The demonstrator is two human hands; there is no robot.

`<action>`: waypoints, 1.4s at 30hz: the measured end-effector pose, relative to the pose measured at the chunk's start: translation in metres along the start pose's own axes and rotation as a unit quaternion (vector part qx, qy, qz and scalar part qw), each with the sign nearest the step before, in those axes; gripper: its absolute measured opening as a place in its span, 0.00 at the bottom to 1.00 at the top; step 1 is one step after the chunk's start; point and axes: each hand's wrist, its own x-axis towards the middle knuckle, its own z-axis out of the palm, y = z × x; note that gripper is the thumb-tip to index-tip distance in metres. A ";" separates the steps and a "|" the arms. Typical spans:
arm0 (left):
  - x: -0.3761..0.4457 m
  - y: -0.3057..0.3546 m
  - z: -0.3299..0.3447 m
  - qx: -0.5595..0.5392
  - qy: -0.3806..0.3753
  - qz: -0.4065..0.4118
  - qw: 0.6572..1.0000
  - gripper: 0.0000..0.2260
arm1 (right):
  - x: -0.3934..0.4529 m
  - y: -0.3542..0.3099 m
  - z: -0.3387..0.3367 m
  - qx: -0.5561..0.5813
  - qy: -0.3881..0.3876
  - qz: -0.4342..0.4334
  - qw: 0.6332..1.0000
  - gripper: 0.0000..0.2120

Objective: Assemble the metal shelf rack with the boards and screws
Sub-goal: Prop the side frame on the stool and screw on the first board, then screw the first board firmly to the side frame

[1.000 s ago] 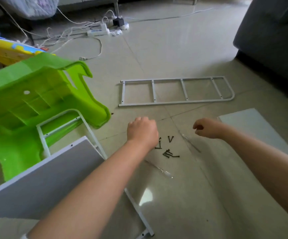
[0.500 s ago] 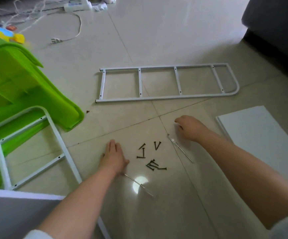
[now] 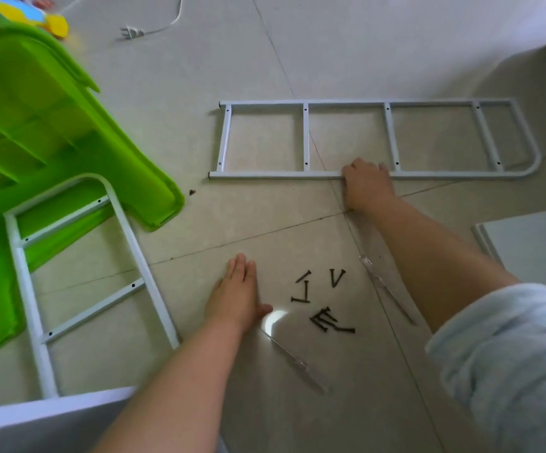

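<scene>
At centre frame, our right hand (image 3: 366, 184) curls its fingers over the near rail of the white metal side frame (image 3: 305, 138) lying on the tiled floor (image 3: 363, 53), while our left hand (image 3: 237, 297) rests flat, fingers straight, beside the black screws (image 3: 325, 305) at lower centre.

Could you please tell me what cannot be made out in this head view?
- Right hand fingertips: curled over the far frame rail, hidden.
- Screws: too small to count surely.
- Near frame: its lower end is hidden behind the grey board.
- White board: cut off by the right edge.
</scene>
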 end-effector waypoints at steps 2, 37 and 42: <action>-0.001 0.000 0.000 0.002 0.006 -0.004 1.000 0.39 | -0.001 -0.001 -0.001 -0.044 0.012 -0.036 0.998 0.15; -0.236 -0.089 -0.250 0.005 0.427 -0.121 0.896 0.19 | -0.235 -0.121 -0.223 -0.099 0.324 -0.190 0.921 0.26; -0.292 -0.172 -0.245 -0.003 0.448 -0.177 0.876 0.23 | -0.260 -0.194 -0.256 -0.142 0.416 -0.290 0.850 0.30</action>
